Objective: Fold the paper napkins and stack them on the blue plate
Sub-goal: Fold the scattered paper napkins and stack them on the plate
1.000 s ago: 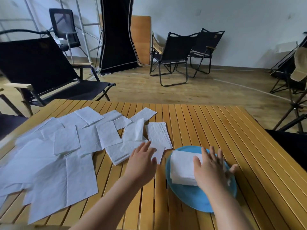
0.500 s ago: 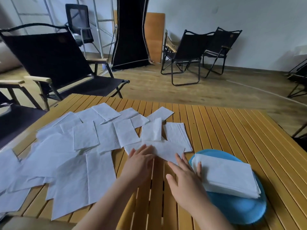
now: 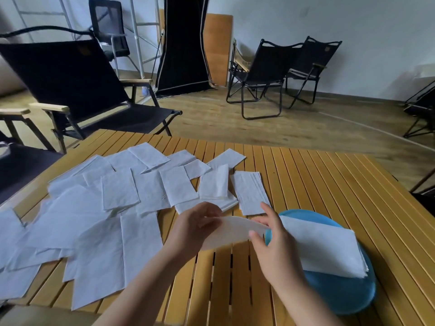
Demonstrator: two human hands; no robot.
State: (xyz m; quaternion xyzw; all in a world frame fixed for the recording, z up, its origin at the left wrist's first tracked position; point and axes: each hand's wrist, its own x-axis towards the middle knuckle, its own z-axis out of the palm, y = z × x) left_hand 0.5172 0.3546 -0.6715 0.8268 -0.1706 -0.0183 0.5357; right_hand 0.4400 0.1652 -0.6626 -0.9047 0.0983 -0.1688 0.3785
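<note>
A white paper napkin (image 3: 233, 231) is lifted off the table between both hands, bowed into a curve. My left hand (image 3: 190, 228) pinches its left end. My right hand (image 3: 274, 241) holds its right end with thumb and fingers. Just right of the hands lies the blue plate (image 3: 353, 295), carrying a stack of folded napkins (image 3: 324, 250). Several loose white napkins (image 3: 94, 220) are spread over the left half of the wooden slat table. A small pile of folded napkins (image 3: 250, 191) lies just beyond the hands.
The wooden slat table (image 3: 317, 184) has bare room on its right side. A black folding chair (image 3: 77, 90) stands at the far left table edge. Two more black chairs (image 3: 270, 74) stand on the floor beyond, and another chair's edge shows at the right.
Both hands rested flat on a napkin on the table; now they have lifted it off the surface and hold it by its ends. The view has shifted left.
</note>
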